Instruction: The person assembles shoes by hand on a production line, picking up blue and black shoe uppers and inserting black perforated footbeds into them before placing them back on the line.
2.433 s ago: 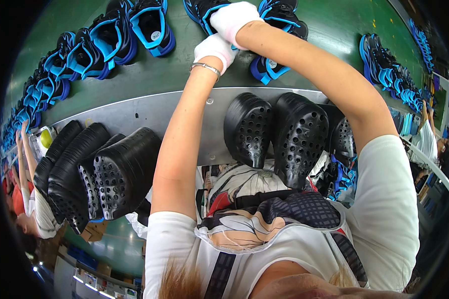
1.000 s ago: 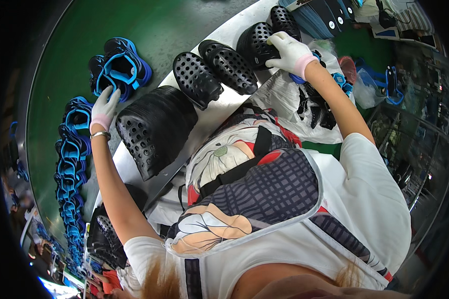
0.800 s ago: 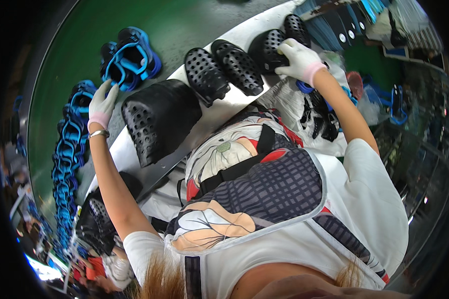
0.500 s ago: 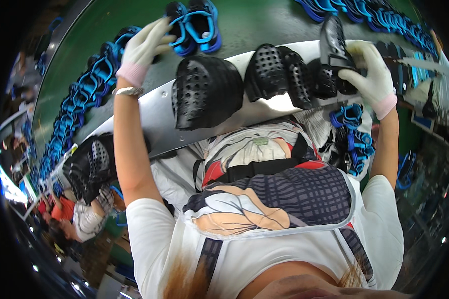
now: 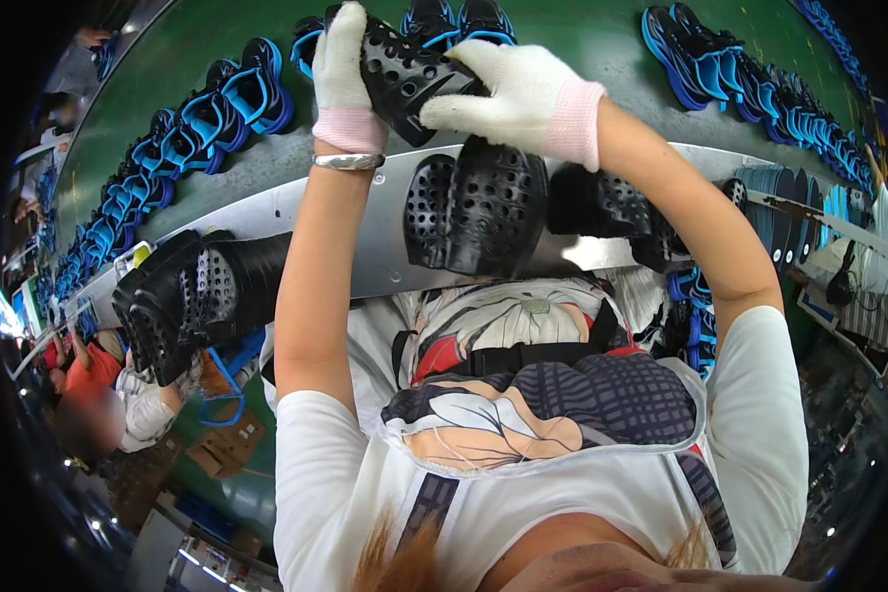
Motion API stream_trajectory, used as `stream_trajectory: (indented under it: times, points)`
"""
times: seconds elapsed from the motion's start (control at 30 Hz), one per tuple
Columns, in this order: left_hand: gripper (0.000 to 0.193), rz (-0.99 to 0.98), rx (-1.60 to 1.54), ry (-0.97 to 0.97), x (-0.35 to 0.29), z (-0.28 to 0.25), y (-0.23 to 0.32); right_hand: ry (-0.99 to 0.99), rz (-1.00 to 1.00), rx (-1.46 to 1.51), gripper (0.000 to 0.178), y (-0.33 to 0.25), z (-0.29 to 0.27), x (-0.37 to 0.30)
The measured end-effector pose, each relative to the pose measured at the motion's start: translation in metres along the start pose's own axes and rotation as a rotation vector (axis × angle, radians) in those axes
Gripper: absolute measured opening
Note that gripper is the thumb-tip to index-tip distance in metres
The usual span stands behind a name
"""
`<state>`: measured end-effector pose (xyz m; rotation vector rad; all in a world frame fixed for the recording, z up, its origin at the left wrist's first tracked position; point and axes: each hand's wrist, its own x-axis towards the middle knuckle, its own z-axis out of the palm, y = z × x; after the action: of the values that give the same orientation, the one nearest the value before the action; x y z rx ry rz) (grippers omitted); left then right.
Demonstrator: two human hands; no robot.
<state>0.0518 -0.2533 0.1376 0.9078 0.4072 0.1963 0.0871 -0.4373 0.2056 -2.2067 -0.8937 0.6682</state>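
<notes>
Both my hands wear white knit gloves with pink cuffs. At the top centre, a black perforated plastic shoe tree [image 5: 405,74] is held up between them, tilted. My left hand [image 5: 345,69] lies along its left side with the fingers pointing up. From the right, my right hand [image 5: 508,94] grips it between thumb and fingers. Below them on a metal ledge [image 5: 365,237] stand more black shoe trees [image 5: 493,207], with others [image 5: 607,202] farther right. Just beyond my hands are black and blue sneakers [image 5: 454,25], partly hidden by my hands and the shoe tree.
A row of sneakers [image 5: 183,138] runs along the green surface [image 5: 572,30] at left, another [image 5: 750,74] at right. More shoe trees [image 5: 202,286] lie on the ledge's left end. Dark flat insoles [image 5: 775,212] stand at right. A co-worker [image 5: 148,405] is at lower left.
My right hand has moved left and my left hand has come in to meet it; both now hold one shoe tree. Half a second ago my left hand was empty. The view has shifted.
</notes>
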Motion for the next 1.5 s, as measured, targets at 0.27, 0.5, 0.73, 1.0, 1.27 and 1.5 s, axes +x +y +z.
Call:
stream_trajectory:
  times: [0.27, 0.5, 0.73, 1.0, 1.27, 1.5]
  points:
    - [0.047, 0.040, 0.302, -0.069, 0.044, -0.026, -0.027, 0.090, 0.099, -0.191, 0.046, 0.028, 0.009, 0.028]
    - [0.052, 0.604, 1.391, -0.536, 0.109, -0.074, -0.076, -0.122, 0.386, -0.186, 0.047, 0.057, -0.013, 0.020]
    - [0.042, 0.259, 1.279, -0.206, 0.147, -0.055, -0.076, -0.272, 0.479, -0.162, 0.049, 0.060, -0.013, 0.055]
    - [0.045, 0.352, 1.360, -0.131, 0.149, -0.055, -0.079, -0.342, 0.503, -0.529, 0.039, 0.053, -0.006, 0.120]
    - [0.024, 0.527, 1.240, -0.027, 0.083, -0.055, -0.067, 0.050, 0.320, -0.661, 0.027, 0.096, 0.067, 0.171]
    - [0.039, 0.383, 1.422, -0.481, 0.068, -0.058, -0.086, -0.272, 0.404, -0.469, 0.027, 0.073, 0.032, 0.191]
